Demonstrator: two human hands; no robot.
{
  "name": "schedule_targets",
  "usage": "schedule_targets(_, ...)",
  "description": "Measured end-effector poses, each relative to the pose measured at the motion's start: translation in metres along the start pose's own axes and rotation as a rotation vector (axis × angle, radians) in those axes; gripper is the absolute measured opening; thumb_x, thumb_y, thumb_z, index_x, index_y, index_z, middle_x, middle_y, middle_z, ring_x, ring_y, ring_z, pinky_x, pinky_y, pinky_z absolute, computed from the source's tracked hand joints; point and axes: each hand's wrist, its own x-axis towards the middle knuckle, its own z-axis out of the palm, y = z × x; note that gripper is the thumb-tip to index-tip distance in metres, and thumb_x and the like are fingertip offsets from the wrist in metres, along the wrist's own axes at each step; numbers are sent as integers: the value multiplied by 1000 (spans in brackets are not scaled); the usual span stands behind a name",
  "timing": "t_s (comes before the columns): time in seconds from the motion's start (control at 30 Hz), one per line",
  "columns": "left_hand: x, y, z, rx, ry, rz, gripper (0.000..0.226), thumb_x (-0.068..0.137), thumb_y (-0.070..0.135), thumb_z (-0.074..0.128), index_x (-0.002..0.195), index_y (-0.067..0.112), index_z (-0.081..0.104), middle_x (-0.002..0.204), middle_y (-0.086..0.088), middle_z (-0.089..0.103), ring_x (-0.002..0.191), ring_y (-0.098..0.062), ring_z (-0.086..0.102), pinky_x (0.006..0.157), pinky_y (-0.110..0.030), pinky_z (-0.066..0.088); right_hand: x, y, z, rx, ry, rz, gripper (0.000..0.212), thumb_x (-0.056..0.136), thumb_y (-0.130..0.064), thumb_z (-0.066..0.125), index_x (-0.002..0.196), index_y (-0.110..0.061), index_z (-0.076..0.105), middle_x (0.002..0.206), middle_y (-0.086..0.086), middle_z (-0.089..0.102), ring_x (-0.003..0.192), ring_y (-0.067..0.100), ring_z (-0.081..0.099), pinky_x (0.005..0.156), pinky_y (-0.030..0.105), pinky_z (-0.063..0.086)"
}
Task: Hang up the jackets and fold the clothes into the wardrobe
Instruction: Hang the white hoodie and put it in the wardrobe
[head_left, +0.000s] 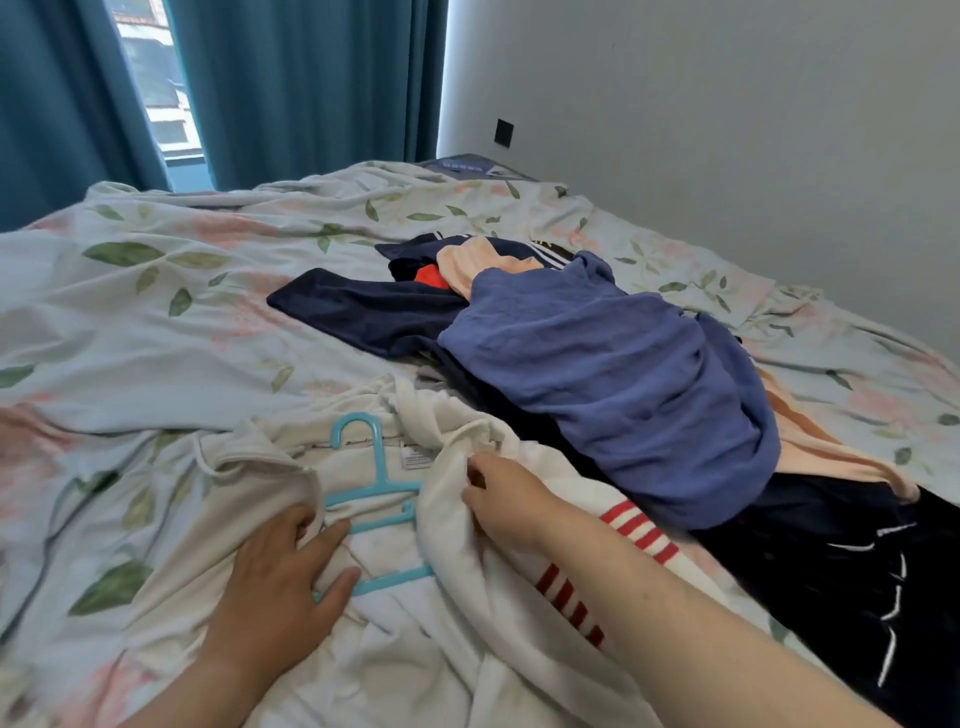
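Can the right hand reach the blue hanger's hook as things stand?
Probably yes: the hook lies uncovered on the white jacket, close beside the right hand, though that hand pinches jacket fabric and must release it.

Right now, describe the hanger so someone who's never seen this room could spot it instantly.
On the floral bed, find the white jacket with red stripes at the near edge. The hanger lies inside its open collar: light blue plastic, the only rigid thing among the clothes.

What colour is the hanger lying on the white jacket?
Light blue; the hanger shows clearly in the head view.
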Motion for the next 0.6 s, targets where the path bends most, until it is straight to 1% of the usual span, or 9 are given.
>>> schedule_targets(0.07,1,1,-1,2,-2,-3,61,75,60,46,113,20,73,114,-15,58,103,-35,59,87,-50,48,-19,1,8,-32,85,-20,12,94,-21,53,103,-14,57,105,3,61,97,24,56,92,38,48)
schedule_targets(0.13,3,1,-3,-4,3,-3,61,74,58,47,114,20,73,114,-16,58,105,-36,58,88,-49,48,-52,-2,14,10,288,-55,27,92,-19,53,118,-19,59,120,1,57,110,21,53,100,34,43)
schedule_targets(0.2,4,2,-6,-10,-37,-17,63,74,59,45,115,20,72,117,-17,57,108,-37,56,91,-50,46,-96,-5,30,34,392,-64,18,91,-21,53,106,-24,62,108,-4,61,99,16,56,91,31,47)
schedule_targets(0.27,4,-2,-6,11,-48,3,64,74,60,44,115,19,72,116,-19,57,107,-38,56,90,-49,46,-143,-7,53,40,255,4,11,89,-29,50,82,-26,58,83,-10,62,78,10,57,72,30,50)
schedule_targets(0.33,4,-1,-8,41,-96,19,65,75,62,43,117,21,71,119,-18,57,109,-37,55,93,-47,44,-182,-5,77,6,71,125,24,86,-41,48,71,-23,51,72,-10,58,68,6,53,58,24,43)
schedule_targets(0.37,5,1,-11,57,-133,2,62,78,62,45,121,23,69,124,-16,55,114,-35,53,97,-45,42,-195,-2,85,-8,-3,178,28,85,-46,48,70,-22,50,71,-9,58,67,5,51,57,22,40)
schedule_targets(0.47,7,20,-29,59,-242,-64,49,88,49,59,129,24,62,134,-14,49,123,-33,47,104,-39,37,-215,9,96,-47,-182,255,26,79,-49,56,73,-24,53,83,-10,60,75,11,53,64,27,43)
schedule_targets(0.53,-11,43,-48,-52,-83,54,36,87,30,62,117,11,69,120,-19,58,110,-38,56,95,-43,44,-214,12,94,-57,-233,262,5,80,-31,58,81,-27,58,96,-5,62,89,18,58,77,32,50)
schedule_targets(0.6,-57,74,-63,-186,59,268,30,81,27,58,101,10,73,98,-11,63,90,-31,60,81,-39,50,-213,16,95,-52,-273,265,22,75,-10,58,89,-25,64,105,-1,65,99,20,61,89,33,53)
